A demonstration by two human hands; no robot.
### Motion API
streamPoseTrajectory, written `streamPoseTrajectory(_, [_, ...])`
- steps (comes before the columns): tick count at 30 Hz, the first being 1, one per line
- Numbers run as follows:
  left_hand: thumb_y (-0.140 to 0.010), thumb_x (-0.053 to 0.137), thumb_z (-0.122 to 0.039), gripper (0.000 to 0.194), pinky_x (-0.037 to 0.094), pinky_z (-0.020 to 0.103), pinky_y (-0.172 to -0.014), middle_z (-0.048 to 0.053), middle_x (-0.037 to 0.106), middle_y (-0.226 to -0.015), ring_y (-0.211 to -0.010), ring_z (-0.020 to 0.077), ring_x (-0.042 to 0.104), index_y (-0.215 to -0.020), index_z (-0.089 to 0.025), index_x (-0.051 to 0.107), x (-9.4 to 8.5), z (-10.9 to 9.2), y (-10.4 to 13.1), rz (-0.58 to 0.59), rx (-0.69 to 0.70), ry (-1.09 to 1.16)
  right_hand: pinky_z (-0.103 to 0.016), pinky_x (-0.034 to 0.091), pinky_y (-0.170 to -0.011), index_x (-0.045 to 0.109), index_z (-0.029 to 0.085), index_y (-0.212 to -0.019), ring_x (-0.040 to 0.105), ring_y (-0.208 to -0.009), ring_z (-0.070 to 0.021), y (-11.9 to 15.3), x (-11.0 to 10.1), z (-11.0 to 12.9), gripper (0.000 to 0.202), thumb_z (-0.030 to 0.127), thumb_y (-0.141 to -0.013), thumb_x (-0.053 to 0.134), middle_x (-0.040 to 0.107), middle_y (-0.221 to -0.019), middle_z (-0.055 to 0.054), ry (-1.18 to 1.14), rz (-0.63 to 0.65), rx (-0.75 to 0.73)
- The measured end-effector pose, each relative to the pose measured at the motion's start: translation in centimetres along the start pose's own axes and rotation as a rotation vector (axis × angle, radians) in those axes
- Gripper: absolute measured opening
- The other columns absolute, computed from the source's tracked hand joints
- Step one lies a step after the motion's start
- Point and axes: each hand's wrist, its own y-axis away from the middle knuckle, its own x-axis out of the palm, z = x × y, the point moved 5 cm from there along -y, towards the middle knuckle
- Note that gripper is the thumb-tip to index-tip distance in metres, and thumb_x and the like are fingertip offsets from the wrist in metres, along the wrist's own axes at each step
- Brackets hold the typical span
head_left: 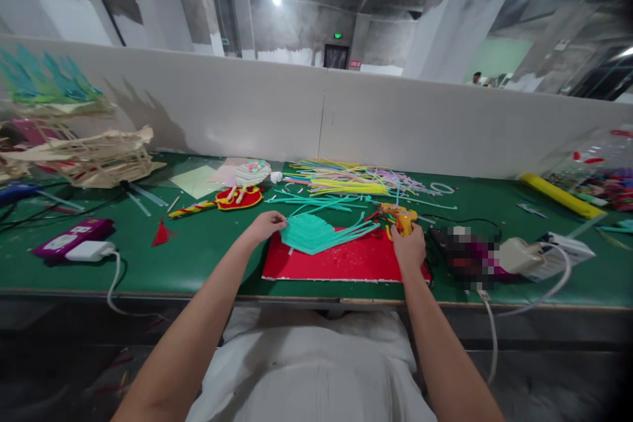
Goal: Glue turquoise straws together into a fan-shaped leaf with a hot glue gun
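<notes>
A teal fan-shaped piece [307, 233], built from rows of fuzzy pipe cleaners, lies over a red board [341, 267]; loose strands trail from its right side. My left hand [266, 227] pinches the piece at its left edge, fingers closed. In my right hand [409, 249] is a yellow-orange glue gun [401, 219], its nozzle pointing left, near the ends of the trailing strands. Loose teal pipe cleaners [326, 200] lie just behind the piece.
Behind are bundles of coloured pipe cleaners [341, 184] and a red-and-yellow ornament [240, 198]. At left stand a purple power strip [74, 239] and a wooden stick model [99, 158]. A white charger [519, 256] with cables and a yellow roll [564, 196] are at right.
</notes>
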Motion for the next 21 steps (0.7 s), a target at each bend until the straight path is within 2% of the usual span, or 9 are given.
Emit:
streamPoseTrajectory(3, [-0.06, 0.077, -0.029, 0.026, 0.049, 0.028, -0.057, -0.001, 0.059, -0.056, -0.054, 0.0139, 0.057, -0.071, -0.015, 0.058, 1.0, 0.4, 1.0, 0.092, -0.233, 0.328, -0.032, 0.044, -0.073, 0.051, 0.018, -0.117, 0.06, -0.093, -0.0253, 0.0, 0.0, 0.0, 0.054, 0.048, -0.073, 0.056, 0.059, -0.113, -0.012, -0.006, 0.001, -0.002])
streamPoseTrajectory(5, [-0.062, 0.076, -0.029, 0.025, 0.052, 0.029, -0.059, 0.0, 0.063, -0.06, -0.056, 0.0147, 0.06, -0.074, -0.015, 0.059, 1.7, 0.4, 1.5, 0.12, -0.322, 0.438, -0.032, 0.044, -0.073, 0.051, 0.018, -0.117, 0.06, -0.092, -0.0252, 0.0, 0.0, -0.1, 0.054, 0.048, -0.073, 0.056, 0.059, -0.112, -0.012, -0.015, 0.001, -0.002])
streamPoseTrajectory(11, [-0.07, 0.073, -0.017, 0.013, 0.054, 0.022, -0.067, 0.007, 0.07, -0.078, -0.068, 0.0129, 0.065, -0.079, -0.012, 0.065, 3.2, 0.1, 1.6, 0.167, -0.366, 0.657, -0.032, 0.044, -0.073, 0.051, 0.017, -0.118, 0.059, -0.09, -0.0243, 0.0, -0.1, -0.2, 0.055, 0.049, -0.073, 0.055, 0.059, -0.112, -0.012, -0.029, -0.011, -0.003])
streamPoseTrajectory(14, [-0.07, 0.071, -0.011, 0.018, 0.054, 0.023, -0.065, 0.007, 0.071, -0.081, -0.068, 0.0136, 0.066, -0.087, -0.012, 0.065, 3.8, -0.2, 2.1, 0.18, -0.372, 0.726, -0.032, 0.044, -0.073, 0.05, 0.018, -0.118, 0.059, -0.092, -0.025, -0.1, -0.1, -0.2, 0.056, 0.049, -0.072, 0.055, 0.059, -0.114, -0.012, -0.029, -0.012, 0.006])
streamPoseTrajectory(17, [-0.074, 0.068, -0.011, 0.016, 0.054, 0.023, -0.057, 0.005, 0.07, -0.075, -0.059, 0.0128, 0.065, -0.09, -0.013, 0.064, 4.2, -0.6, 2.6, 0.193, -0.357, 0.775, -0.032, 0.043, -0.073, 0.051, 0.018, -0.118, 0.059, -0.092, -0.0251, -0.1, -0.1, -0.2, 0.056, 0.049, -0.072, 0.055, 0.059, -0.113, -0.011, -0.033, -0.012, 0.004])
streamPoseTrajectory(20, [-0.08, 0.061, -0.016, 0.002, 0.051, 0.021, -0.047, 0.001, 0.065, -0.062, -0.047, 0.0105, 0.059, -0.082, -0.014, 0.062, 4.7, -0.7, 2.8, 0.208, -0.38, 0.797, -0.032, 0.043, -0.073, 0.051, 0.018, -0.117, 0.059, -0.091, -0.0243, 0.0, -0.1, -0.1, 0.055, 0.05, -0.073, 0.055, 0.058, -0.112, -0.012, -0.036, -0.011, 0.002])
streamPoseTrajectory(21, [-0.082, 0.06, -0.019, 0.006, 0.051, 0.021, -0.046, 0.0, 0.063, -0.058, -0.045, 0.0106, 0.057, -0.078, -0.015, 0.062, 4.9, -0.6, 2.8, 0.212, -0.398, 0.802, -0.032, 0.044, -0.073, 0.051, 0.018, -0.117, 0.059, -0.091, -0.0242, 0.0, -0.2, -0.1, 0.055, 0.05, -0.073, 0.055, 0.058, -0.112, -0.012, -0.036, -0.012, 0.002])
